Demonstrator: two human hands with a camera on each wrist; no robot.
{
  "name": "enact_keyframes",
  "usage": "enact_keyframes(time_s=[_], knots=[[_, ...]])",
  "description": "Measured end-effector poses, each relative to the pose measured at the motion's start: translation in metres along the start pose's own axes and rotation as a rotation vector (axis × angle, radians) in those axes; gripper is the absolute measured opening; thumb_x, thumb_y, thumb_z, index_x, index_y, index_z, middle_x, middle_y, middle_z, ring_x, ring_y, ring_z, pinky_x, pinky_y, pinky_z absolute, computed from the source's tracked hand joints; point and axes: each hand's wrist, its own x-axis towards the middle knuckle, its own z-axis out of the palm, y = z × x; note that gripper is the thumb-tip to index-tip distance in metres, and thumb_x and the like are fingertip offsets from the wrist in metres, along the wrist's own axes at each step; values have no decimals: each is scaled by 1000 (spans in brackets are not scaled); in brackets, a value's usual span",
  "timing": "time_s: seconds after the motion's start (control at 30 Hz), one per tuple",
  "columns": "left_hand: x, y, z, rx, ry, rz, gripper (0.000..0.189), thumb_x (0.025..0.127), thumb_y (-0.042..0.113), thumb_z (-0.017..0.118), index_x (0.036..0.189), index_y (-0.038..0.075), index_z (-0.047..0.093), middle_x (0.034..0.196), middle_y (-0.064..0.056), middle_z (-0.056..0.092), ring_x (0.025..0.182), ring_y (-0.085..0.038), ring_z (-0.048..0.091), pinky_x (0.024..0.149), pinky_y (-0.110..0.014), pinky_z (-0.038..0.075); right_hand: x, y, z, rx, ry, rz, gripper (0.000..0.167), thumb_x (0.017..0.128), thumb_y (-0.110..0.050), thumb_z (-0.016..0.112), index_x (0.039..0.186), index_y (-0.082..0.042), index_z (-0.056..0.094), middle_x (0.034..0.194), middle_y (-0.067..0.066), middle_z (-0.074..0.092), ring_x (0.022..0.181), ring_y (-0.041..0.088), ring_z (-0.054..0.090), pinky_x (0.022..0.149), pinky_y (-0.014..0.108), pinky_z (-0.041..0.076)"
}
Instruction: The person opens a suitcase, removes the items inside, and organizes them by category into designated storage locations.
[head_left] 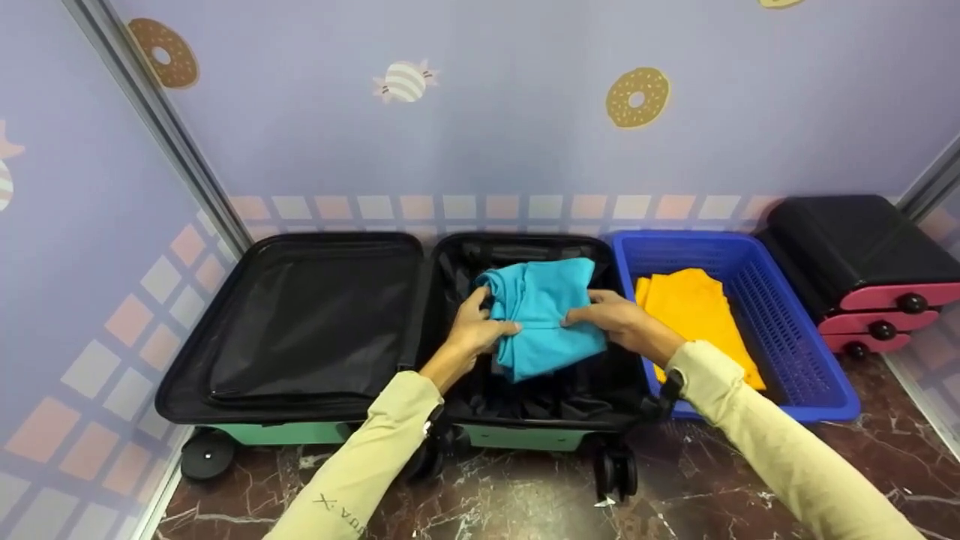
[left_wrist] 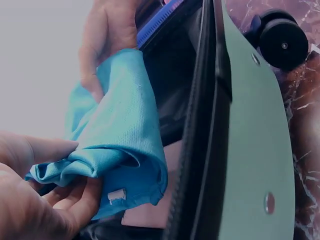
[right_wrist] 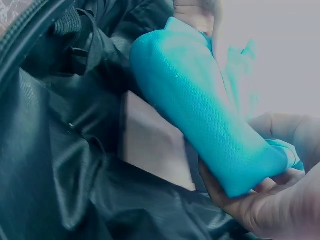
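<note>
Both hands hold a folded turquoise garment (head_left: 551, 300) above the right half of an open suitcase (head_left: 525, 439). My left hand (head_left: 474, 330) grips its left side, thumb on top and fingers curled beneath the layered folds. On the opposite side, my right hand (head_left: 619, 321) pinches the cloth with the thumb above and fingers underneath. A small white label (left_wrist: 116, 195) shows inside the fold in the left wrist view. Below the garment, a flat pale pink item (right_wrist: 152, 142) lies on the black lining (right_wrist: 65, 165), partly hidden.
The suitcase's other half (head_left: 315, 322), black-lined, lies flat at left. To the right stands a blue plastic basket (head_left: 802, 352) with yellow clothing (head_left: 690, 307) in it. Beyond it is a black and pink case (head_left: 855, 247). A patterned wall (head_left: 510, 150) rises behind; suitcase wheels (head_left: 619, 469) face the front.
</note>
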Motion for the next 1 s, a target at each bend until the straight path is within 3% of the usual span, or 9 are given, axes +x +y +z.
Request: enact_keyframes(time_s=[0.23, 0.43, 0.53, 0.63, 0.8, 1.0], knots=[[0, 13, 24, 6, -49, 87, 82, 92, 2, 77, 163, 8, 35, 161, -27, 42, 144, -42, 48, 110, -51, 51, -20, -5, -26, -35, 18, -26, 83, 93, -8, 69, 162, 3, 25, 154, 24, 45, 128, 27, 51, 112, 38, 46], [1, 24, 52, -23, -77, 151, 78, 90, -2, 77, 159, 6, 42, 153, -27, 50, 138, -41, 54, 106, -48, 55, -39, -9, -58, -80, 26, -28, 88, 95, -12, 69, 164, 5, 16, 158, 26, 39, 135, 31, 47, 117, 43, 42], [0, 26, 64, -64, -102, 154, 80, 88, -3, 77, 159, 8, 42, 151, -27, 52, 133, -39, 57, 100, -47, 58, -47, -9, -73, -114, 28, -32, 92, 97, -13, 68, 165, 5, 9, 161, 28, 33, 139, 34, 43, 120, 46, 39], [-2, 28, 74, -98, -127, 149, 82, 88, -4, 76, 161, 10, 40, 152, -27, 51, 132, -39, 58, 95, -47, 60, -53, -10, -82, -146, 55, -47, 90, 97, -15, 68, 165, 5, 12, 157, 26, 39, 131, 29, 50, 113, 40, 46], [3, 35, 95, -126, -163, 166, 84, 89, -3, 76, 162, 11, 37, 156, -27, 47, 132, -40, 58, 91, -46, 62, -66, -17, -102, -201, 118, -78, 81, 98, -14, 68, 162, 8, 22, 138, 18, 54, 102, 13, 62, 89, 23, 56], [11, 41, 124, -129, -223, 185, 87, 89, 0, 80, 163, 15, 37, 161, -26, 41, 133, -38, 58, 97, -40, 60, -78, -20, -132, -275, 183, -61, 83, 100, -18, 65, 162, 11, 17, 141, 22, 50, 97, 10, 61, 83, 20, 57]])
